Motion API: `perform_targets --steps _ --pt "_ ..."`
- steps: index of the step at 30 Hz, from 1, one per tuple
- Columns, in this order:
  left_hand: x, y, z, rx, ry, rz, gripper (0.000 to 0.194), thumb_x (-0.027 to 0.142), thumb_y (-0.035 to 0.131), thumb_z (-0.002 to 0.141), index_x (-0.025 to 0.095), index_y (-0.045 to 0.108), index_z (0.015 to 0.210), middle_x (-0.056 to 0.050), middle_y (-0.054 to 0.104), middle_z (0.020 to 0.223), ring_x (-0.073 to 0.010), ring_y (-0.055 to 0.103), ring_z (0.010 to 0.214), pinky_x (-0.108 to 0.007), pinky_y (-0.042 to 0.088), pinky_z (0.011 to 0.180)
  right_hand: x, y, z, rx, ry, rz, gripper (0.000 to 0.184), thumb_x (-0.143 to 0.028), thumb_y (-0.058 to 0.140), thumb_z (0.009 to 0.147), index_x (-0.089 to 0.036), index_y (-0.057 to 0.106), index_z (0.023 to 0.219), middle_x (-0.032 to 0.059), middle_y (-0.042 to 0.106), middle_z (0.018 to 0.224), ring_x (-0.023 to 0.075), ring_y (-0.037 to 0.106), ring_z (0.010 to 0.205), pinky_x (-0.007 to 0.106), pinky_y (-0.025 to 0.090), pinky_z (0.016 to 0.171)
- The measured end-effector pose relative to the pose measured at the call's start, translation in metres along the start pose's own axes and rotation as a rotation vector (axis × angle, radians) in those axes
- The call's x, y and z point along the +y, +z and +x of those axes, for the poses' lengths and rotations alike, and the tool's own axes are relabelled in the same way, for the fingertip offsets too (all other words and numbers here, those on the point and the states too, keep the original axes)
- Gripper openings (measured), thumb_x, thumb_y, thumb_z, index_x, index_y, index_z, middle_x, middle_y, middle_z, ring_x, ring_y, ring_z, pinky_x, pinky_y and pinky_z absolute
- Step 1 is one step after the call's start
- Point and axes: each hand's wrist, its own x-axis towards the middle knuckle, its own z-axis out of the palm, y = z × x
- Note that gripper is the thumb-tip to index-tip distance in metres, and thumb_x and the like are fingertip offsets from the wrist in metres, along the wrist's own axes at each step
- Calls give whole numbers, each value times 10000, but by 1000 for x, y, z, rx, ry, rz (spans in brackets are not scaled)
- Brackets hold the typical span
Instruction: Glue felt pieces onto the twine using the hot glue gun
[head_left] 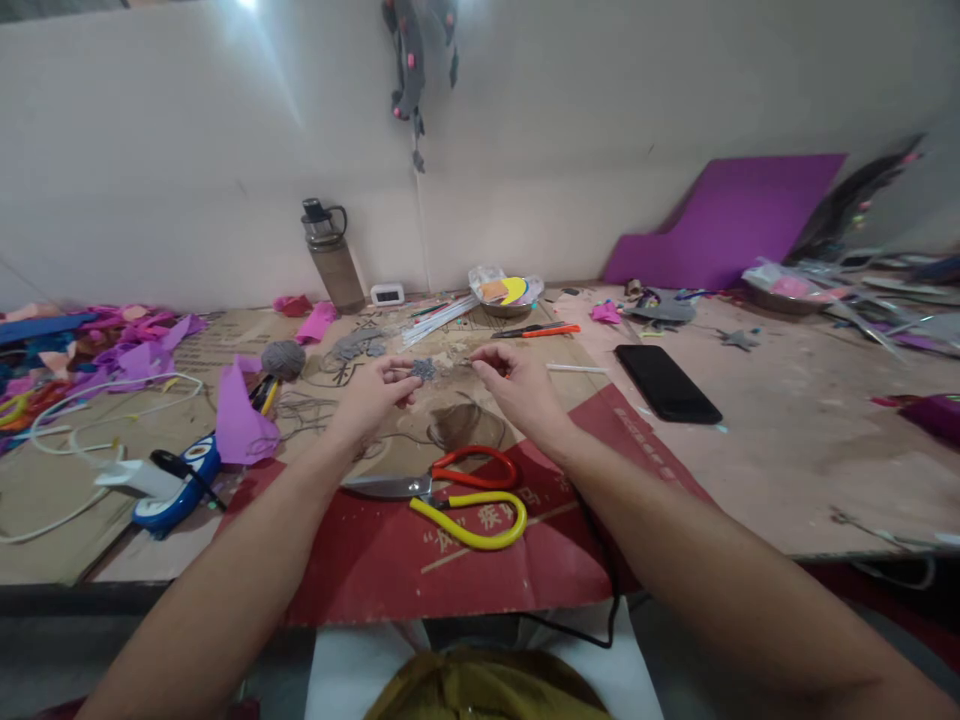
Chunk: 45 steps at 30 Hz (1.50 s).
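My left hand point(386, 388) is closed, with a small blue-grey piece point(424, 370), perhaps knotted yarn, at its fingertips. To the right, my right hand point(517, 385) pinches with thumb and forefinger; whatever thin thing is between them is too small to make out. Grey yarn point(304, 408) lies loose on the cardboard left of my left hand, and a ball of grey yarn point(283, 358) sits behind it. Nearer to me, large scissors point(420, 487) with one red and one yellow handle rest on the red cardboard, apart from both hands.
A black phone point(666, 383) lies at right. Behind my hands are orange-handled scissors point(555, 329), white sticks point(441, 320), a filled bowl point(510, 305) and a water bottle point(334, 260). Purple scraps point(244, 410), a blue power strip point(180, 490) and cables occupy the left.
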Motion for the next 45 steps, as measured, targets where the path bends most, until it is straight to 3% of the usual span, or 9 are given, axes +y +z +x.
perform_targets --steps 7,13,17,20,24,30,34,38,45 --pt "-4 -3 4 45 -77 51 372 213 760 601 138 582 918 30 616 597 -75 520 437 -209 402 467 10 -3 3 -154 18 -310 164 -219 528 810 -157 677 840 31 686 769 136 590 694 242 407 656" --pt "-2 -4 4 30 -102 35 361 199 762 588 132 588 897 36 603 563 -73 508 427 -202 390 456 12 6 -9 -311 55 -707 211 -331 548 841 -170 682 872 87 701 872 168 611 733 259 400 637" --pt "-3 -2 5 18 -95 9 355 217 767 563 135 592 861 30 608 593 -77 517 447 -213 404 480 15 10 -12 -345 60 -788 201 -308 556 835 -156 680 873 121 695 945 192 624 790 269 408 655" --pt "-3 -2 4 17 -26 101 241 236 729 599 146 587 771 28 595 618 -87 528 485 -229 413 510 20 9 -10 -349 76 -775 153 -222 539 824 -153 674 845 115 703 908 189 632 795 261 409 666" --pt "-5 -6 4 54 222 529 84 205 619 692 163 650 758 -5 628 688 -120 553 594 -261 438 602 22 8 -6 -345 90 -746 156 -180 514 814 -162 665 779 90 704 798 176 625 724 253 388 624" --pt "-15 -14 9 61 512 823 179 115 534 703 168 698 748 -46 652 831 -149 576 744 -272 463 718 21 8 -4 -241 46 -588 127 -179 502 819 -172 628 813 53 686 818 139 586 725 231 379 644" --pt "-22 -17 14 -40 469 959 194 97 527 677 176 699 714 -49 659 803 -173 592 783 -285 470 753 28 10 -1 -184 67 -403 90 -160 510 796 -173 599 788 23 642 749 132 552 687 240 378 646" --pt "-20 -21 16 -192 360 1000 361 66 489 644 169 725 897 -50 688 845 -159 596 688 -279 479 702 35 13 2 -184 94 -287 61 -173 517 770 -183 566 736 -6 603 699 126 533 651 244 383 633" --pt "1 -22 10 -84 308 667 314 308 544 785 155 694 1014 -77 709 981 -176 628 805 -297 487 754 33 17 -1 -236 30 -90 57 -237 500 777 -193 528 752 -26 568 690 120 512 646 242 391 632"
